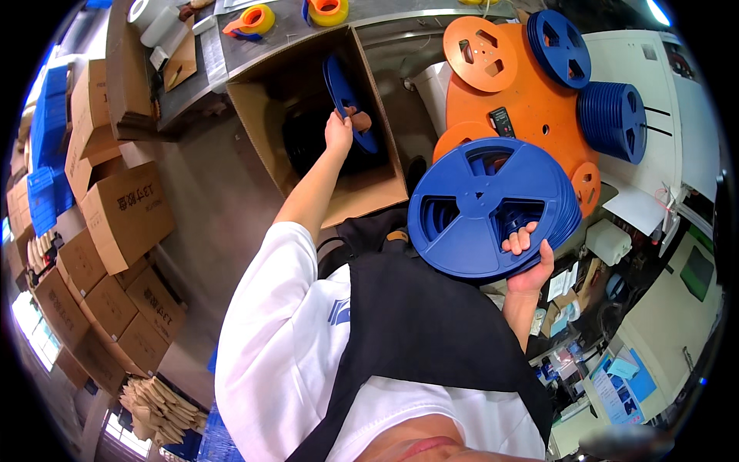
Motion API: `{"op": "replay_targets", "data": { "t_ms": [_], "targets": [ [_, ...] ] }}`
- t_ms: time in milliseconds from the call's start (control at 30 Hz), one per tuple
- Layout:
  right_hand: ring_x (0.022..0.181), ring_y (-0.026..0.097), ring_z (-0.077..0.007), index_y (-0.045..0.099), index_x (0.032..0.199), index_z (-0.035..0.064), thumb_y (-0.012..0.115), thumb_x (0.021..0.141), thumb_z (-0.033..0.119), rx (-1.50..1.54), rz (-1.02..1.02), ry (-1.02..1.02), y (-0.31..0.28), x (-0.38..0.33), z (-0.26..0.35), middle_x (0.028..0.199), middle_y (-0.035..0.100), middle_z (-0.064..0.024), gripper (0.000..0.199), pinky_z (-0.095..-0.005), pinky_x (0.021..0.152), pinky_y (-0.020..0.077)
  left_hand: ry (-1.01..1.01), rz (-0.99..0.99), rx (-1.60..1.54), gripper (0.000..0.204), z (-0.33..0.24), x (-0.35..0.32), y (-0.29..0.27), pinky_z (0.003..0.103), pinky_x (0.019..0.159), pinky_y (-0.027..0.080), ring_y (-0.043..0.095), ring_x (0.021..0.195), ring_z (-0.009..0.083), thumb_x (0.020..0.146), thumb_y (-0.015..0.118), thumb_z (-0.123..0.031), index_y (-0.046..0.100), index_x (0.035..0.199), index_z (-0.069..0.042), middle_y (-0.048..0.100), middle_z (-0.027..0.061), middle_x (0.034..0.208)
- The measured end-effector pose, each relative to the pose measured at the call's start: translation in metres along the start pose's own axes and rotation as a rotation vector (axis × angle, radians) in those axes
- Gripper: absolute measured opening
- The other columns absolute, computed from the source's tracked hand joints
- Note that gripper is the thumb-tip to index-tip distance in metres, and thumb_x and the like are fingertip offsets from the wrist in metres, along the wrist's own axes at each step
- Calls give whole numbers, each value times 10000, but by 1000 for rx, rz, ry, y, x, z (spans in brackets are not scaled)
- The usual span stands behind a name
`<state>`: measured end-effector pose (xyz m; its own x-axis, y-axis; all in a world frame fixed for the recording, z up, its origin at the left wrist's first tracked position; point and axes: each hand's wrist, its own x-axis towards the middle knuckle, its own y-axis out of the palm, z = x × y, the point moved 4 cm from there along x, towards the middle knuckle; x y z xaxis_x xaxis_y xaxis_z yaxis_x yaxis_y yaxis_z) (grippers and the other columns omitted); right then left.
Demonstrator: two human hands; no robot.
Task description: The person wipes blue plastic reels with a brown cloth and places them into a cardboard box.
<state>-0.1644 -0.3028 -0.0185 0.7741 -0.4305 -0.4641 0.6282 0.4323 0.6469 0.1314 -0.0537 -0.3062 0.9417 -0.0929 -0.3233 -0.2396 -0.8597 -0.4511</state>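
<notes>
My left hand (339,131) reaches into an open cardboard box (258,108) and grips a blue plastic reel (336,81) that stands on edge, tilted. Below it, the inside of the box is dark; black round shapes show there only dimly. On my right side, in front of my chest, a stack of blue reels (483,196) faces up with its spoked front disc showing. My right hand (530,258) is closed around the stack's lower right, fingers hooked through a cut-out and the thumb at the rim.
An orange turntable (531,92) carries orange reels (481,54), a blue reel (559,48) and a stack of blue reels (612,119). Yellow tape rolls (256,19) lie on the grey table (289,35) beyond the box. Closed cartons (129,215) are piled at the left.
</notes>
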Motion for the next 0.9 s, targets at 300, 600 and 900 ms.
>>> {"op": "replay_targets", "data": {
  "t_ms": [300, 600, 900],
  "targets": [
    [715, 484, -174, 490, 1073, 35, 574, 835, 285, -15, -19, 5, 4, 0, 0, 770, 497, -48, 356, -357, 747, 450, -276, 305, -156, 295, 31, -6, 8, 242, 588, 446, 542, 701, 106, 901, 507, -119, 551, 1191, -92, 630, 5, 1024],
    [658, 479, -158, 487, 1052, 32, 604, 818, 286, -10, 124, -6, 18, 11, -1, 720, 481, -37, 365, -331, 701, 435, -451, 180, -370, 389, 35, -80, -95, 215, 544, 413, 503, 612, 87, 796, 462, 3, 599, 1148, -90, 619, 15, 915],
    [571, 451, -122, 417, 955, 64, 635, 832, 270, 232, 463, -9, 53, 9, -1, 639, 445, 1, 324, -302, 654, 384, 536, 48, 88, 303, -74, -126, -140, 332, 829, 469, 568, 1005, 251, 826, 542, -6, 561, 1129, -17, 571, 128, 1146]
  ]
}}
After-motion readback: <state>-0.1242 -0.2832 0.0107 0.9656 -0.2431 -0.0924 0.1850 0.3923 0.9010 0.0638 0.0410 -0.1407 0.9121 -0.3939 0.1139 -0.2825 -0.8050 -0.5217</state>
